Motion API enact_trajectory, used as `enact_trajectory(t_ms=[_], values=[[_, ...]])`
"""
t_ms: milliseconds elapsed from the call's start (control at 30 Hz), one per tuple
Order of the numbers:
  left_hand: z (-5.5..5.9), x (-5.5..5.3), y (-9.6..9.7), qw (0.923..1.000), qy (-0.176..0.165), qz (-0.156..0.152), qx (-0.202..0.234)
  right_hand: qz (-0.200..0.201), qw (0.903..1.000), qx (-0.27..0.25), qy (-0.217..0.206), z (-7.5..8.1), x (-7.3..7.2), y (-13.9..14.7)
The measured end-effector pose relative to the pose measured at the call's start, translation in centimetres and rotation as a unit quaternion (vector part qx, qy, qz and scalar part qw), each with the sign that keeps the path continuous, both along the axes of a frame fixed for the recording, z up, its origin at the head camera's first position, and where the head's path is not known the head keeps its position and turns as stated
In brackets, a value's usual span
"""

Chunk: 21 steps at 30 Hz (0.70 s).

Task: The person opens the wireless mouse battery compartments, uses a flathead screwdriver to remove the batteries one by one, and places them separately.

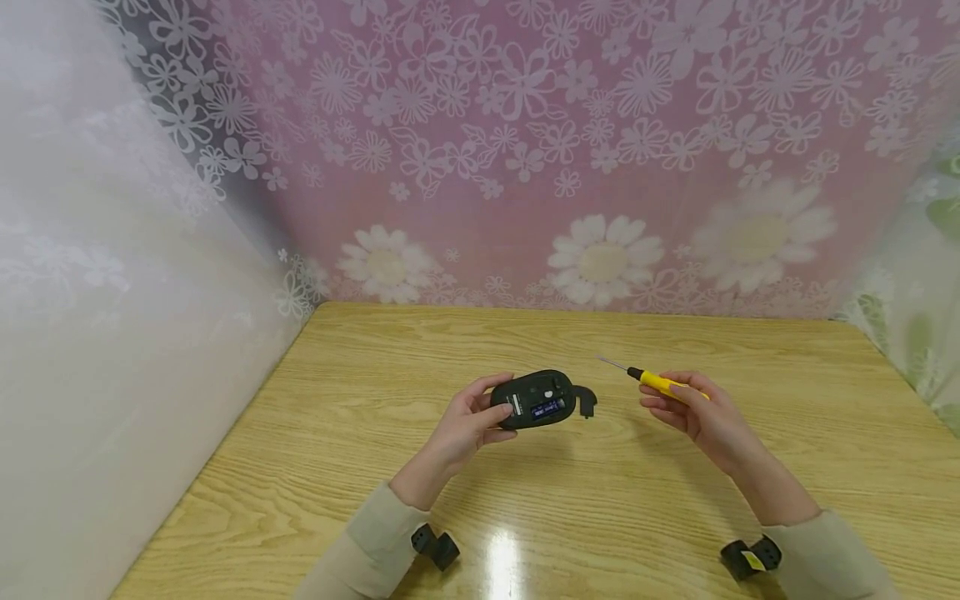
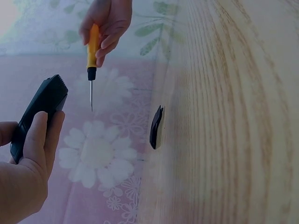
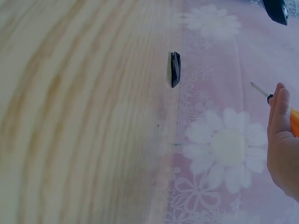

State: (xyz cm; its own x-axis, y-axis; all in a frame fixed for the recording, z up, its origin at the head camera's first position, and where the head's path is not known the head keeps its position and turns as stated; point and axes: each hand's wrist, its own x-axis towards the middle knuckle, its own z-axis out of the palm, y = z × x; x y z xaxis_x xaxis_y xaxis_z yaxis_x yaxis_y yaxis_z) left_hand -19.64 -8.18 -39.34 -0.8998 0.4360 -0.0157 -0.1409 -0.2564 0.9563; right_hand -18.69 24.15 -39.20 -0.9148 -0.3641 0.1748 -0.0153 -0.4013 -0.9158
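Note:
My left hand grips a black computer mouse above the table, its underside turned up and the thumb pressed on it near a white label. A dark blue battery lies in the mouse's uncovered compartment. Just past the mouse's right end, its curved black battery cover rests on the table, and the left wrist view shows this cover apart from the mouse. A screwdriver with a yellow handle is held in my right hand, its thin metal tip pointing left toward the mouse.
The wood-grain table reaches back to a pink flowered curtain. A pale curtain runs along the left side, another on the right. Each sleeve carries a small black camera at the wrist.

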Motion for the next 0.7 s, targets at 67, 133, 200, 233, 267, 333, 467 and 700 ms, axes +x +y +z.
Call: enact_trajectory(t_ms=[67, 133, 200, 233, 267, 333, 467, 700], values=[[0.0, 0.0, 0.0, 1.0, -0.001, -0.001, 0.0, -0.008, 1.0, 0.003, 0.002, 0.1, 0.1, 0.0], [0.0, -0.1, 0.0, 1.0, -0.001, -0.002, 0.0, -0.022, 0.9997, 0.008, 0.002, 0.1, 0.1, -0.1], [0.1, -0.1, 0.0, 1.0, -0.001, -0.002, -0.001, -0.038, 0.9991, 0.016, 0.004, 0.3, 0.2, -0.1], [0.1, -0.2, 0.0, 1.0, -0.001, -0.002, -0.001, -0.044, 0.9988, 0.017, 0.006, 0.4, 0.3, -0.1], [0.0, -0.2, 0.0, 1.0, 0.0, -0.002, -0.001, -0.05, 0.9985, 0.02, 0.008, 0.6, 0.4, -0.2], [0.0, -0.3, 0.0, 1.0, 0.0, -0.002, -0.002, -0.054, 0.9983, 0.018, 0.012, 0.9, 0.7, -0.2], [0.1, -0.4, 0.0, 1.0, -0.001, 0.0, -0.002, -0.062, 0.9979, 0.009, 0.017, 1.8, 1.4, -0.5], [0.5, -0.6, 0.0, 0.9999, 0.003, 0.006, 0.008, -0.126, 0.991, 0.036, 0.026, 3.2, 3.1, -1.2]])
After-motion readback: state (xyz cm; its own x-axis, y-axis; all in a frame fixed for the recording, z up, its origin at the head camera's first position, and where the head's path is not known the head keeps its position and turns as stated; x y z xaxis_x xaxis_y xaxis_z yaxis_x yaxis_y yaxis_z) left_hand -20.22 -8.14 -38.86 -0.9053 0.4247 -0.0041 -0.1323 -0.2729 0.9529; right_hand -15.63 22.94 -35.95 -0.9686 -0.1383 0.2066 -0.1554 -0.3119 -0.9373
